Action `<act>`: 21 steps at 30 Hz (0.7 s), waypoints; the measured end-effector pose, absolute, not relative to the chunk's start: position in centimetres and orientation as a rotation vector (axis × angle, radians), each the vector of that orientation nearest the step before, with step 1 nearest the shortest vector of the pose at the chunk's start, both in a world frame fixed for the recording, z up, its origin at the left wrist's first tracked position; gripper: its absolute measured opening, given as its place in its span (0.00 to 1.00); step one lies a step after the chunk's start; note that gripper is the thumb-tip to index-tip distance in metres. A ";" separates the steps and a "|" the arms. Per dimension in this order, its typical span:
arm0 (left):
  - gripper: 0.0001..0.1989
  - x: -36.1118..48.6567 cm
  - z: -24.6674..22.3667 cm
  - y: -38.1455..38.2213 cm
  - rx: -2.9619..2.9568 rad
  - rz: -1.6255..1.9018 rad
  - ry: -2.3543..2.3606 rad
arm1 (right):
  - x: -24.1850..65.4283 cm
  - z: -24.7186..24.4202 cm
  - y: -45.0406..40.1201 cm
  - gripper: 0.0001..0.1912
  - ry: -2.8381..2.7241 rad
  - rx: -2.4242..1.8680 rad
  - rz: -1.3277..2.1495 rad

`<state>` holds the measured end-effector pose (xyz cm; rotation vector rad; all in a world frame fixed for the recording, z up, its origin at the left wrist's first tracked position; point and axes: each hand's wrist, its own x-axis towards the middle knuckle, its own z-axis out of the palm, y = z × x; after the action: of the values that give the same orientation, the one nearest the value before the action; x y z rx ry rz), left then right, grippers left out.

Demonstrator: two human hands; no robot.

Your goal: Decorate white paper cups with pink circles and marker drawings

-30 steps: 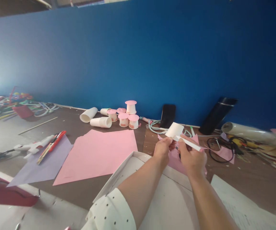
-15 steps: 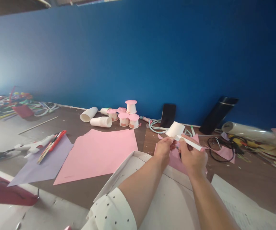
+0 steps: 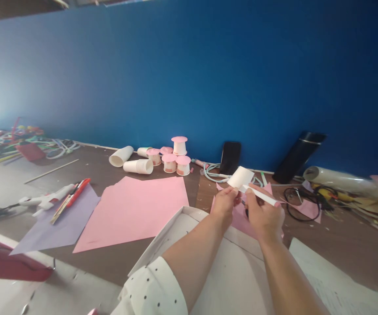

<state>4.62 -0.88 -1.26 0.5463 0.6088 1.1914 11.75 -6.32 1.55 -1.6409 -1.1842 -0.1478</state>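
My left hand (image 3: 225,203) is closed on the lower edge of a white paper cup (image 3: 240,177), which is tilted above the desk. A white marker with a pink end (image 3: 263,195) is gripped in my right hand (image 3: 265,216), its tip against or very close to the cup's side. Whether it has left a mark there is too small to tell. Beneath both hands lie pink paper scraps (image 3: 241,218) and the edge of a white box lid (image 3: 189,214). Several small cups with pink paper tops (image 3: 169,162) stand farther back, one raised on the others.
Pink sheets (image 3: 143,210) and a purple sheet (image 3: 64,223) lie left, with a red box cutter (image 3: 73,197) and a white glue gun (image 3: 46,199). Stacked paper cups (image 3: 138,166), a phone (image 3: 230,157) and a black bottle (image 3: 298,157) line the blue partition (image 3: 189,78).
Both hands, the cup and the marker keep nearly the same place. The view has shifted very slightly.
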 end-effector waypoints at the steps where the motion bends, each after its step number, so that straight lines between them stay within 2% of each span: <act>1: 0.12 4.6 -1.2 -0.9 0.547 1.190 0.610 | 11.7 1.6 -6.4 0.20 -1.183 -1.641 -0.149; 16: 0.08 4.5 -0.9 -1.0 0.541 1.178 0.633 | 11.8 1.6 -6.4 0.20 -1.151 -1.656 -0.095; 21: 0.10 4.6 -1.2 -0.9 0.556 1.188 0.635 | 11.8 1.6 -6.3 0.20 -1.140 -1.665 -0.088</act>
<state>4.61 -0.91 -1.15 0.5556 0.6350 1.1879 11.78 -6.34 1.57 -1.6653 -1.1398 -0.0882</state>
